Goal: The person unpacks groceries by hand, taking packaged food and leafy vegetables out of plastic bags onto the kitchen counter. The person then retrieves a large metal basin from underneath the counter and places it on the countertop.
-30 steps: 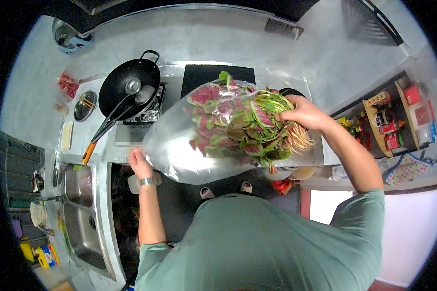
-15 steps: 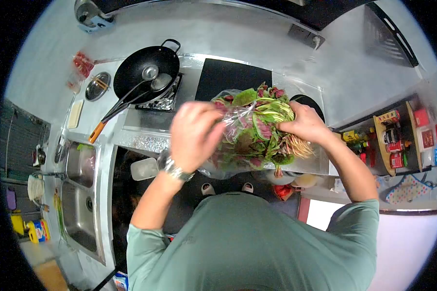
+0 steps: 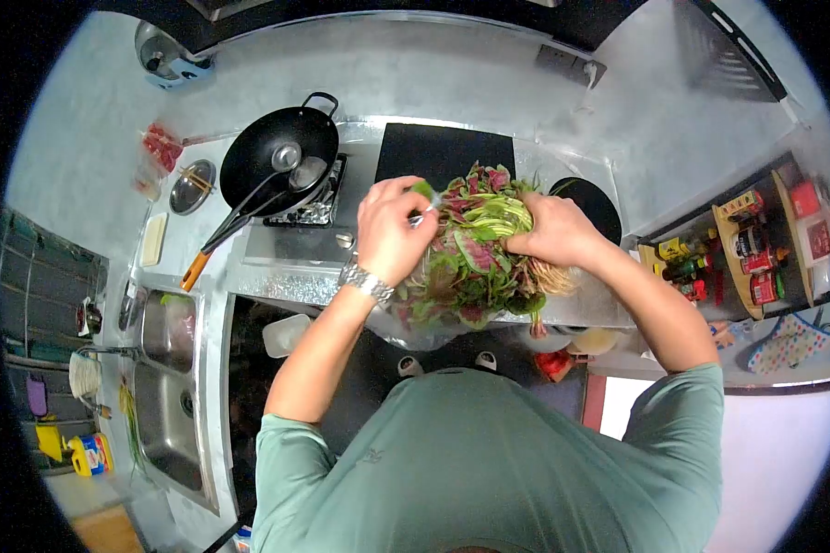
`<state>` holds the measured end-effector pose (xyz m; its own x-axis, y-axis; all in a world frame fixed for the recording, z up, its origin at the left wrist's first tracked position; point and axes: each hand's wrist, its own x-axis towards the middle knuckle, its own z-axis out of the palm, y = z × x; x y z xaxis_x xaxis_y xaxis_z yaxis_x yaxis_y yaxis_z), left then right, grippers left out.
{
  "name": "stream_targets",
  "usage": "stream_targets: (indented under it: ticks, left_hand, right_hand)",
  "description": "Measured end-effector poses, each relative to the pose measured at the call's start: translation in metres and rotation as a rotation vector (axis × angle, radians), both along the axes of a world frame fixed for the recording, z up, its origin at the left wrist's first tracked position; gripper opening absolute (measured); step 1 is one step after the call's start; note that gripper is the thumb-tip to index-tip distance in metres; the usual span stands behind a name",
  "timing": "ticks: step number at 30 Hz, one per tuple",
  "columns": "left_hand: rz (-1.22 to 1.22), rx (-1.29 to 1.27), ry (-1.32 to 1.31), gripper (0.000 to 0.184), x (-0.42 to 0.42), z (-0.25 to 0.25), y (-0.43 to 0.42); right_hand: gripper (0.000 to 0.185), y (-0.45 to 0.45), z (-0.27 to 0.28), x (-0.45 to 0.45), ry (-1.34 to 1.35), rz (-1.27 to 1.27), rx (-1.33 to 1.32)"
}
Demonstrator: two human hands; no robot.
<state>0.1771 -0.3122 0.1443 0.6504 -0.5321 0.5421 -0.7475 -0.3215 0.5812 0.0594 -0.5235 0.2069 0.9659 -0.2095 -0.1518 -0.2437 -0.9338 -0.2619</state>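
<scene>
A large bunch of red and green amaranth (image 3: 475,244), with pale stems and roots toward the right, is over the counter's front edge. My right hand (image 3: 558,230) is closed round its stem side, thumb in front and fingers behind. A clear plastic bag (image 3: 424,327) lies round the leafy left part and hangs below the counter edge. My left hand (image 3: 395,230), with a metal watch at the wrist, pinches a crumpled part of that bag at the bunch's left side. A green leaf shows by its fingertips.
Left of the bunch, a black wok (image 3: 277,152) with a ladle (image 3: 286,157) stands on the stove. A double sink (image 3: 171,415) is at the far left. Behind are a black panel (image 3: 447,147) and a round black surface (image 3: 592,207). A spice rack (image 3: 742,244) stands right.
My left hand has moved right and closed on the bag beside the leaves. The bunch and my right hand have shifted slightly left.
</scene>
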Motion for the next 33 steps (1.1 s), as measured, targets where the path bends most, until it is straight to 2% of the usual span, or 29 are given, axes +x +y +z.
stream_targets:
  ticks: [4, 5, 6, 8, 10, 12, 14, 15, 16, 18, 19, 20, 22, 23, 25, 26, 28, 30, 33]
  left_hand:
    - [-0.005, -0.309, 0.457, 0.009, 0.019, -0.030, 0.020]
    - [-0.059, -0.429, 0.739, 0.011, 0.020, -0.031, 0.029]
    - [-0.046, -0.493, 0.866, 0.012, 0.019, -0.031, 0.036]
    - [0.041, -0.591, 0.910, 0.012, 0.017, -0.039, 0.046]
    - [0.000, -0.633, 0.887, 0.013, 0.010, -0.052, 0.055]
    - [-0.041, -0.663, 0.866, 0.015, 0.006, -0.052, 0.061]
    - [-0.102, -0.771, 0.782, 0.024, -0.001, -0.042, 0.061]
    - [-0.048, -0.662, 0.606, 0.035, 0.002, -0.046, 0.067]
    - [-0.039, -0.673, 0.602, 0.035, 0.005, -0.055, 0.077]
    - [0.260, -0.188, 0.198, 0.039, 0.008, -0.077, 0.097]
    - [0.387, -0.178, 0.025, 0.032, 0.008, -0.083, 0.099]
    - [0.392, -0.180, 0.026, 0.032, 0.006, -0.090, 0.104]
    - [0.268, -0.075, 0.394, 0.021, -0.002, -0.107, 0.115]
    - [0.271, -0.076, 0.403, 0.021, -0.004, -0.114, 0.116]
    - [0.359, -0.273, 0.280, 0.015, -0.005, -0.123, 0.116]
    - [0.434, -0.252, 0.306, 0.015, -0.002, -0.123, 0.124]
    - [0.516, -0.391, 0.297, 0.016, 0.004, -0.125, 0.139]
    - [0.492, -0.350, 0.276, 0.016, 0.003, -0.128, 0.150]
    - [0.475, -0.281, 0.276, 0.017, -0.004, -0.137, 0.154]
  right_hand:
    - [0.060, -0.006, 0.000, -0.006, 0.015, -0.042, 0.066]
    - [0.061, -0.004, 0.006, -0.010, -0.032, -0.066, 0.132]
    - [0.061, -0.005, 0.006, -0.013, -0.032, -0.054, 0.128]
    - [0.060, -0.009, 0.006, -0.020, -0.058, -0.139, 0.209]
    - [0.056, -0.013, -0.001, -0.025, -0.144, -0.091, 0.175]
    - [0.057, -0.011, 0.000, -0.030, -0.187, -0.139, 0.331]
    - [0.056, -0.013, -0.011, -0.033, -0.264, -0.121, 0.372]
    - [0.056, -0.014, -0.014, -0.034, -0.277, -0.143, 0.441]
    - [0.057, -0.016, -0.015, -0.035, -0.291, -0.163, 0.509]
    - [0.052, -0.017, -0.013, -0.037, -0.308, -0.142, 0.533]
    - [0.049, -0.015, -0.010, -0.038, -0.306, -0.178, 0.598]
    - [0.047, -0.014, -0.008, -0.037, -0.303, -0.217, 0.662]
    - [0.043, -0.017, -0.008, -0.037, -0.285, -0.216, 0.685]
    - [0.040, -0.019, -0.010, -0.036, -0.271, -0.215, 0.735]
    - [0.037, -0.019, -0.011, -0.035, -0.270, -0.240, 0.825]
    - [0.037, -0.020, -0.013, -0.035, -0.269, -0.238, 0.817]
    - [0.038, -0.028, -0.021, -0.037, -0.274, -0.312, 0.934]
    - [0.035, -0.037, -0.035, -0.041, -0.332, -0.285, 1.001]
    - [0.025, -0.035, -0.049, -0.043, -0.321, -0.397, 1.069]
